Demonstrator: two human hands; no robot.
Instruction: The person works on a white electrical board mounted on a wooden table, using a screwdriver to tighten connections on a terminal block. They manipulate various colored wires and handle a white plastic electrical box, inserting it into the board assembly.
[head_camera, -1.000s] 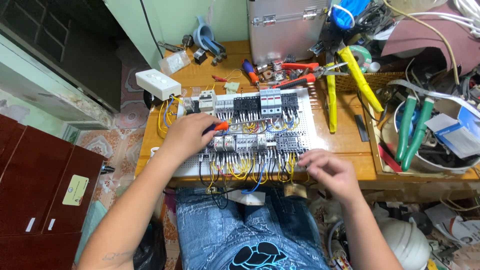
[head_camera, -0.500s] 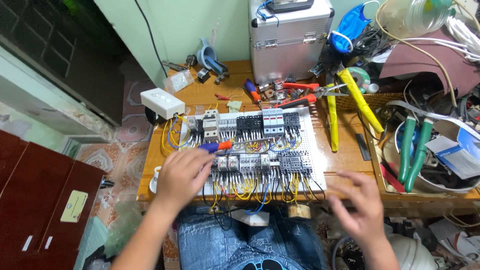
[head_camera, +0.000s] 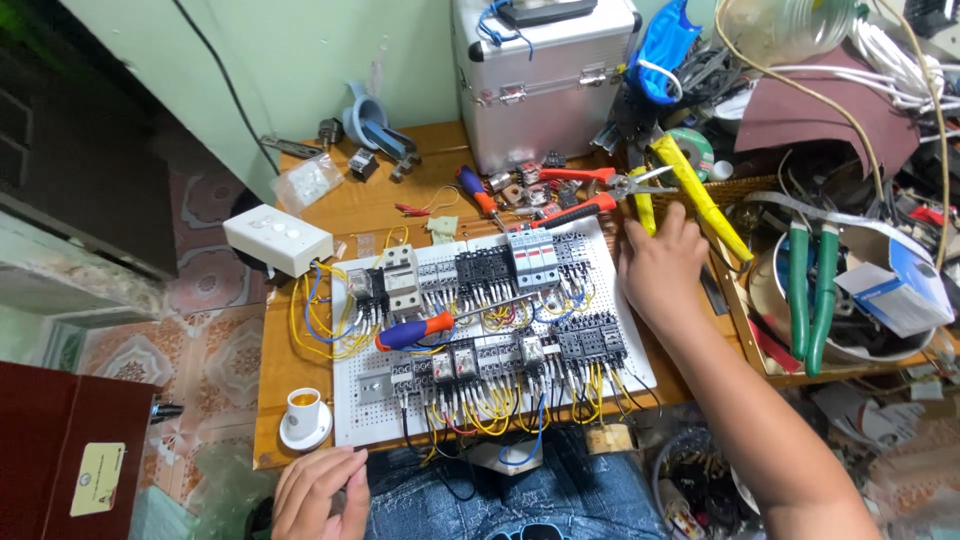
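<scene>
A white perforated wiring board (head_camera: 640, 365) lies on the wooden table, carrying rows of breakers, relays and yellow wires. A screwdriver with a blue and orange handle (head_camera: 415, 330) lies loose on the board's left middle. My right hand (head_camera: 660, 265) reaches past the board's right top corner, and its fingertips touch the yellow-handled pliers (head_camera: 650, 190); I cannot see a closed grip. My left hand (head_camera: 318, 490) rests low at the table's front edge by my lap and holds nothing.
A small cup on a saucer (head_camera: 303, 408) stands at the front left corner. A white switch box (head_camera: 278, 240) sits left of the board, a silver case (head_camera: 540, 80) behind it. Red-handled pliers (head_camera: 575, 195), green-handled cutters (head_camera: 810, 290) in a bowl and tangled cables crowd the right.
My left hand left the screwdriver on the board and dropped to the front edge. My right hand rose from the front right to the yellow-handled pliers. The camera tilted closer.
</scene>
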